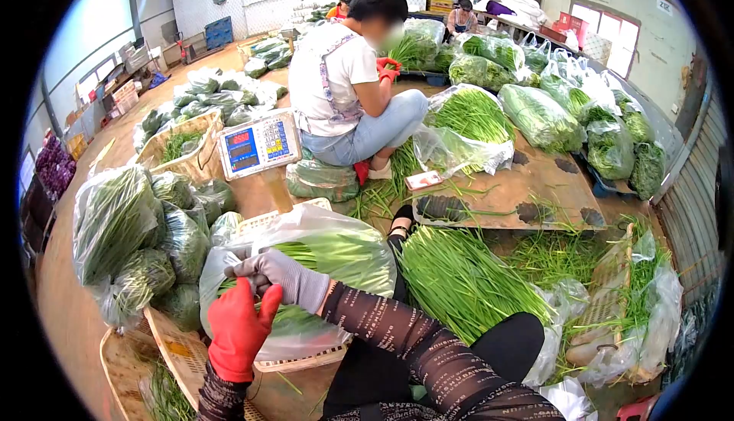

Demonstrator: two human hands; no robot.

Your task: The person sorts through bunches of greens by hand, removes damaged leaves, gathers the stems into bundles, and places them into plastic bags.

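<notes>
Sleeve up front, right hand and left hand meet over the filled bag, exact grip unclear, packed bags stacked beside, loose greens still unbagged!

At the lower left of the frame, the red-gloved left hand is held upright, its thumb spread. Just above, the grey-gloved right hand is turned inward, its fingers bent toward the left hand's fingertips. The dark-sleeved right forearm is stretched diagonally from the lower right.
</notes>
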